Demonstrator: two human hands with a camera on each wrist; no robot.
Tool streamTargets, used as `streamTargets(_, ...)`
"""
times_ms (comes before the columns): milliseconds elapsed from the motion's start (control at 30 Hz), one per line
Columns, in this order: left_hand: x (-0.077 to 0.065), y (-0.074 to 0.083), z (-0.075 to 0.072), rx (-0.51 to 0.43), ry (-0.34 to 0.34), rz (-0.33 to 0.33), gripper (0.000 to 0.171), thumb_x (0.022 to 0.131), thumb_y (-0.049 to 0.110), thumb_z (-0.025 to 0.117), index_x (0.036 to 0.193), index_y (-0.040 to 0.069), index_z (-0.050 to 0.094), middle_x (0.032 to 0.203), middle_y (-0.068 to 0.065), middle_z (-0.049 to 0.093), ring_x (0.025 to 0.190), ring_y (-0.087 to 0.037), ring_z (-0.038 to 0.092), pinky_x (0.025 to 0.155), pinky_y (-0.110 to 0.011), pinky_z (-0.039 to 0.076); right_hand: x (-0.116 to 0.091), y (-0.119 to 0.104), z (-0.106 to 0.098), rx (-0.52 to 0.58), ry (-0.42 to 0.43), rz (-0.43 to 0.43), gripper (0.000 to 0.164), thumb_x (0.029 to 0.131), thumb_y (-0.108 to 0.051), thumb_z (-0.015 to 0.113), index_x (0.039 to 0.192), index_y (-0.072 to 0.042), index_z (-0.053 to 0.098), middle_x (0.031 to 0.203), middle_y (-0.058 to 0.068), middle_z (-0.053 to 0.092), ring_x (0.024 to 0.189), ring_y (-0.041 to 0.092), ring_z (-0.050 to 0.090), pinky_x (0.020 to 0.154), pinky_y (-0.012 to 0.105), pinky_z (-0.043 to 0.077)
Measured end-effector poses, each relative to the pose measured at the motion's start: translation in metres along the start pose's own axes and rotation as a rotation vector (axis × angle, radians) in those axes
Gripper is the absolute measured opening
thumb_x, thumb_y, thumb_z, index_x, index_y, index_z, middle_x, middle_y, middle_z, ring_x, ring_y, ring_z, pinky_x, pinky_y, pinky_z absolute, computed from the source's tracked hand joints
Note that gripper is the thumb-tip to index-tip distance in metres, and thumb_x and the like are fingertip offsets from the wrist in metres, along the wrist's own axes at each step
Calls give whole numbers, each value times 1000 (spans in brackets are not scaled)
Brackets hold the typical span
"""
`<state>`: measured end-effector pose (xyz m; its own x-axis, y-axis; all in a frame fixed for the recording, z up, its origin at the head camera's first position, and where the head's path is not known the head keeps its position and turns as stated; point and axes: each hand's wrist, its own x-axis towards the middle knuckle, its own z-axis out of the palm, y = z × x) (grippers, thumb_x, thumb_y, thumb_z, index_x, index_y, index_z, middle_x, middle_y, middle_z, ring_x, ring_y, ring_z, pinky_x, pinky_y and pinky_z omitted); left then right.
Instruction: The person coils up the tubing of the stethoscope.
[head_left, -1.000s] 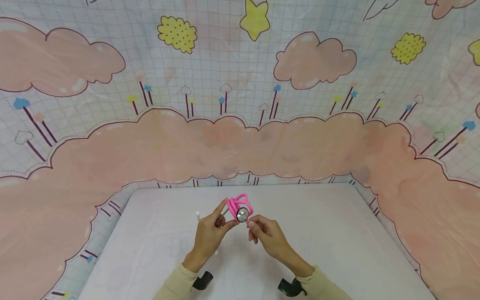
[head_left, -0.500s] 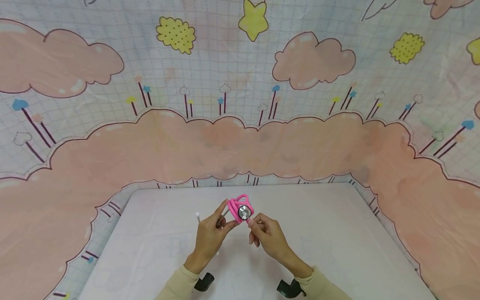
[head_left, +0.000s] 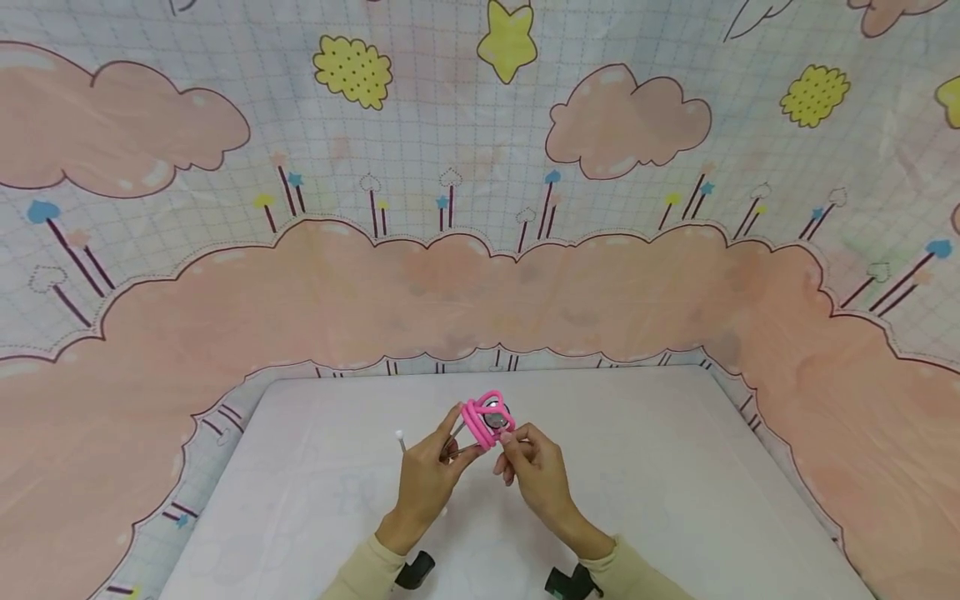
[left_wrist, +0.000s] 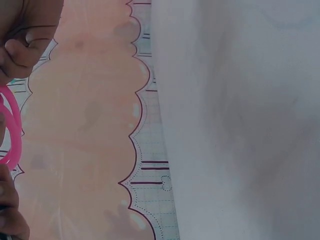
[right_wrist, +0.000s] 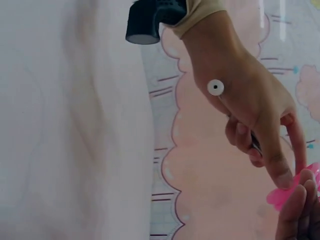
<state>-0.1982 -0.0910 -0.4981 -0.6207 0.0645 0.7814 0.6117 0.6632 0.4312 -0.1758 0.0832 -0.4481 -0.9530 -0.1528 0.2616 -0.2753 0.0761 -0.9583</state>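
A stethoscope with pink tubing (head_left: 475,427) wound into a small coil is held above the table. My left hand (head_left: 427,483) grips the coil between thumb and fingers, with the metal ear tubes running through the palm. One white ear tip (right_wrist: 215,87) sticks out behind that hand. The round silver chest piece (head_left: 494,416) sits at the coil's right side, partly covered by a pink loop. My right hand (head_left: 542,477) pinches the tubing just below the chest piece. Only part of the pink loop (left_wrist: 16,135) shows at the edge of the left wrist view.
A white table (head_left: 660,467) lies beneath both hands. Behind and beside it hangs a cloth printed with a pink cloud (head_left: 630,125) and stars. Dark wrist cameras (head_left: 415,570) are worn at both sleeves.
The chest piece has gone from the front of the coil to behind a pink loop. Both hands have shifted slightly right with the stethoscope.
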Motion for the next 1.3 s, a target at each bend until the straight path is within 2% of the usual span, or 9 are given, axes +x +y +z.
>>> streamTargets(133, -1, 2, 1, 7, -9, -21, 72, 71, 30, 78, 135, 14, 50, 58, 6, 48, 55, 1, 36, 50, -8, 31, -2, 7, 3, 71, 29, -8, 18, 95, -15, 54, 87, 1, 53, 64, 23, 62, 50, 19, 54, 52, 28, 51)
streamTargets(333, -3, 1, 2, 13, -26, -28, 73, 70, 29, 79, 134, 12, 51, 57, 5, 49, 55, 1, 36, 50, -8, 31, -1, 9, 1, 65, 49, -17, 15, 93, -8, 55, 90, 3, 47, 65, 24, 63, 49, 18, 56, 51, 30, 52)
streamTargets(467, -7, -2, 2, 16, -32, -36, 71, 70, 31, 78, 134, 13, 52, 57, 7, 48, 55, 2, 36, 50, -7, 31, 2, 8, 0, -31, 73, -57, 12, 92, -5, 56, 88, 2, 47, 60, 21, 60, 46, 12, 52, 46, 24, 47)
streamTargets(567, -9, -3, 3, 9, -33, -42, 71, 70, 32, 78, 134, 14, 52, 57, 7, 48, 55, 2, 36, 50, -8, 32, 4, 14, -2, -146, 94, -138, 16, 88, -5, 61, 93, 1, 48, 60, 14, 56, 50, 8, 47, 45, 21, 41)
streamTargets(733, -11, -3, 4, 25, -68, -40, 72, 69, 34, 78, 134, 15, 52, 58, 9, 48, 55, 2, 36, 50, -7, 32, 13, 36, -7, -310, 176, -277, 34, 79, -15, 74, 105, -7, 53, 77, 6, 51, 65, 16, 48, 47, 22, 40)
streamTargets(833, -12, -2, 5, 35, -96, -36, 72, 69, 34, 78, 134, 15, 52, 58, 9, 49, 54, 3, 35, 49, -7, 31, 17, 42, -10, -375, 181, -328, 33, 79, -23, 75, 104, -13, 57, 86, 1, 54, 75, 15, 51, 52, 24, 43)
streamTargets(933, -14, -1, 6, 34, -118, -31, 73, 69, 34, 78, 134, 17, 51, 59, 10, 49, 54, 4, 35, 49, -7, 31, 19, 43, -11, -402, 181, -362, 28, 80, -27, 74, 99, -14, 58, 88, -1, 55, 77, 11, 50, 53, 26, 44)
streamTargets(1100, -15, -2, 9, 46, -136, -47, 75, 69, 34, 79, 136, 22, 49, 60, 13, 48, 54, 5, 34, 49, -6, 31, 19, 44, -11, -401, 195, -359, 26, 80, -27, 74, 95, -13, 59, 83, -3, 57, 75, 7, 50, 53, 25, 43)
streamTargets(1300, -16, -4, 10, 59, -138, -57, 73, 69, 34, 79, 135, 21, 50, 60, 13, 47, 54, 5, 34, 49, -8, 30, 20, 48, -10, -362, 205, -316, 23, 79, -25, 75, 93, -13, 61, 77, -3, 61, 72, 6, 53, 55, 18, 42)
